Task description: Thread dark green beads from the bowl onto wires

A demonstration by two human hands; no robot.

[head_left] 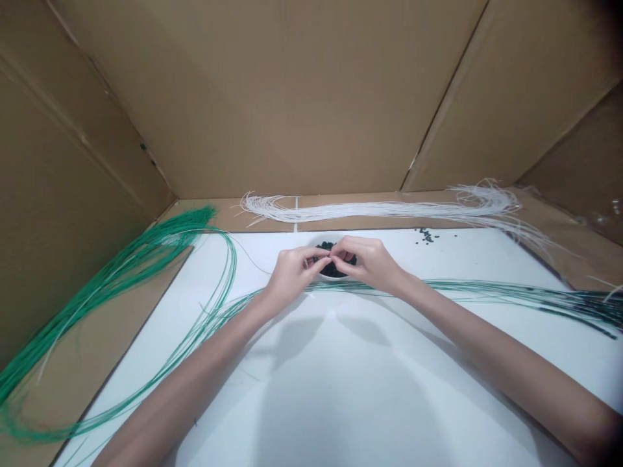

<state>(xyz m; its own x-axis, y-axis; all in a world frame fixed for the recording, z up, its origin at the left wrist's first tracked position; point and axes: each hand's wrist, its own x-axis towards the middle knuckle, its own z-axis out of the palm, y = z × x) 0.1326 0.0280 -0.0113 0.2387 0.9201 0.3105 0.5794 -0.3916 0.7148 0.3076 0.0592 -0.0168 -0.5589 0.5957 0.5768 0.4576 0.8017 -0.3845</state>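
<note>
My left hand (294,269) and my right hand (365,259) meet fingertip to fingertip above a white bowl (316,274). Small black pieces (335,268), like beads, fill the bowl. A thin pale strand (253,263) curves from the left toward my left hand, whose thumb and forefinger are pinched on it. The thumb and forefinger of my right hand are also pressed together; whatever lies between them is too small to name. Thin green strands (438,285) pass across the table behind my wrists, several with dark pieces (579,314) along their right ends.
A bundle of white strands (370,211) lies along the back, on cardboard. At left, a thick green bundle (111,279) runs over the edge of the white tabletop (350,389). Loose black bits (427,237) are scattered at back right. Cardboard walls (292,97) enclose the area.
</note>
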